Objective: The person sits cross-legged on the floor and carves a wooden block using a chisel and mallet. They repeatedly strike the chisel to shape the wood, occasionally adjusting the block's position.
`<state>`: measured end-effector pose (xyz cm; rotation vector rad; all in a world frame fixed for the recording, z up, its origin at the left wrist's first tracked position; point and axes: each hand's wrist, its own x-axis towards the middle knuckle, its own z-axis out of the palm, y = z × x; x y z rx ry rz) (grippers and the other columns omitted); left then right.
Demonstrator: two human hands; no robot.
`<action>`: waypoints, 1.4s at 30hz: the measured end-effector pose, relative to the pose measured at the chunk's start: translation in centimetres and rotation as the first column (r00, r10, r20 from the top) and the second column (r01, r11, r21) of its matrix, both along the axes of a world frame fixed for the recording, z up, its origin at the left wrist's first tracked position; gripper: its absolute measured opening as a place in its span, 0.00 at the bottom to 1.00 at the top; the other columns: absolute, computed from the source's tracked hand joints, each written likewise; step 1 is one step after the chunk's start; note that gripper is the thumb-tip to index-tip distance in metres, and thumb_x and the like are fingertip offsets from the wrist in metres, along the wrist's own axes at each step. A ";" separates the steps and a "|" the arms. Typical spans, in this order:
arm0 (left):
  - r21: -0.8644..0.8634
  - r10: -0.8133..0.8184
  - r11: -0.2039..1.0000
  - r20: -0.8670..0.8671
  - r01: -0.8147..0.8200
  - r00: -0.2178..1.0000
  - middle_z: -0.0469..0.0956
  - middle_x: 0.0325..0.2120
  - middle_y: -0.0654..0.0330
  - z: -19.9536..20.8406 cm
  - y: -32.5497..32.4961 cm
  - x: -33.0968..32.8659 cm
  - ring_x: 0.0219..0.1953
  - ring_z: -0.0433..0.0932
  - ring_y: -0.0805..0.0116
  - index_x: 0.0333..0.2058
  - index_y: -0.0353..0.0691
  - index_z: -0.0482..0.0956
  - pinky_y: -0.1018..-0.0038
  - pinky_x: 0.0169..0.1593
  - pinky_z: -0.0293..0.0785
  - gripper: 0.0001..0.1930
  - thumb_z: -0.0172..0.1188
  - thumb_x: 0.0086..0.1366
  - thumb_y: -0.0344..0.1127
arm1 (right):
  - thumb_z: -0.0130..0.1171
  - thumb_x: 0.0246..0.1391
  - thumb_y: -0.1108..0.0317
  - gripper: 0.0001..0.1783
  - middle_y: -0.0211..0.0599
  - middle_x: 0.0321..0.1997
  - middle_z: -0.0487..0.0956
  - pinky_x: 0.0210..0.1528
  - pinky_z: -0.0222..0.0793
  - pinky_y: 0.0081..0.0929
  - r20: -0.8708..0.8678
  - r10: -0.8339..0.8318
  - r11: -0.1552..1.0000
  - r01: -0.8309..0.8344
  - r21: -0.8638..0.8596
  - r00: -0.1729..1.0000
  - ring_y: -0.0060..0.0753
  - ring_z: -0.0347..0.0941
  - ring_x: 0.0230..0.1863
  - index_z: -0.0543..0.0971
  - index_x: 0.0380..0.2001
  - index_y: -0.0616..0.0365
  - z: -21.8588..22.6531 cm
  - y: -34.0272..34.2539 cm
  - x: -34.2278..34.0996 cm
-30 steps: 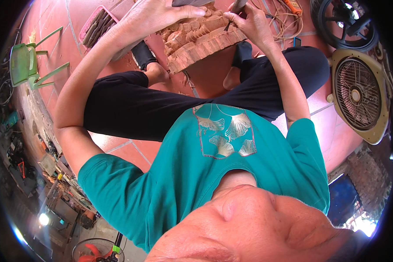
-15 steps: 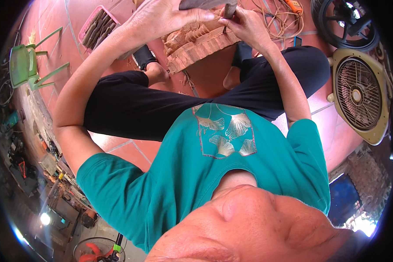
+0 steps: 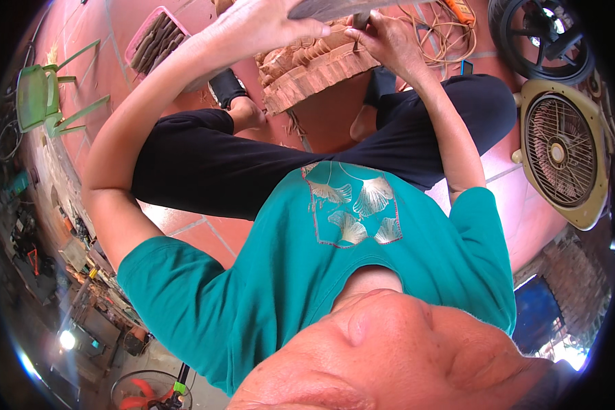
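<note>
In my left hand (image 3: 263,31), at the top edge, is a dark wooden mallet (image 3: 342,8); the thumb lies along its underside, and the upper fingers are cut off by the frame. My right hand (image 3: 389,42) is closed round a chisel (image 3: 361,22) with a dark shaft, whose tip points down at a carved block of reddish-brown wood (image 3: 318,78). The mallet passes over the chisel's top end; whether they touch I cannot tell. The block rests on the floor between my feet, its far part hidden by my hands and the mallet.
A pink basket (image 3: 133,46) of several dark tool handles stands at the left, beyond a green plastic stool (image 3: 37,101). At the right are an orange power tool (image 3: 460,11) with a coiled cord (image 3: 451,48), a black wheel (image 3: 541,37) and a box fan (image 3: 560,152).
The mallet now reaches farther right, across the top of the chisel. My left hand has shifted slightly. The right hand and the wooden block stay almost where they were.
</note>
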<state>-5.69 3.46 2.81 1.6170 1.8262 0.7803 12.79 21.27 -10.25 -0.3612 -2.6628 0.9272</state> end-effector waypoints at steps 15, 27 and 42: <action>0.081 0.136 0.987 0.076 -0.142 0.988 0.73 0.62 0.43 0.7 -1.2 -1.7 0.65 0.72 0.57 0.71 0.33 0.60 0.65 0.68 0.65 0.42 0.70 0.63 0.40 | 0.68 0.62 0.65 0.15 0.43 0.29 0.82 0.36 0.73 0.33 -0.033 0.012 0.919 -0.024 -0.393 0.999 0.33 0.78 0.30 0.81 0.45 0.65 1.8 0.3 -1.6; 0.081 0.196 0.977 0.005 -0.196 0.981 0.73 0.62 0.43 0.9 -3.5 -2.7 0.64 0.72 0.58 0.70 0.30 0.62 0.66 0.68 0.65 0.42 0.71 0.62 0.40 | 0.68 0.60 0.52 0.20 0.44 0.24 0.80 0.33 0.71 0.39 0.064 0.333 0.935 -0.320 -0.152 0.941 0.45 0.80 0.28 0.75 0.36 0.58 -2.5 0.4 -4.7; -0.164 0.212 0.967 0.099 -0.195 0.972 0.77 0.56 0.36 -2.5 -6.0 -2.0 0.59 0.78 0.51 0.72 0.36 0.58 0.63 0.62 0.71 0.41 0.68 0.64 0.38 | 0.67 0.61 0.55 0.21 0.50 0.29 0.80 0.35 0.72 0.44 0.089 0.365 0.931 -0.363 -0.034 0.927 0.55 0.80 0.33 0.76 0.46 0.60 -0.5 -0.9 -4.4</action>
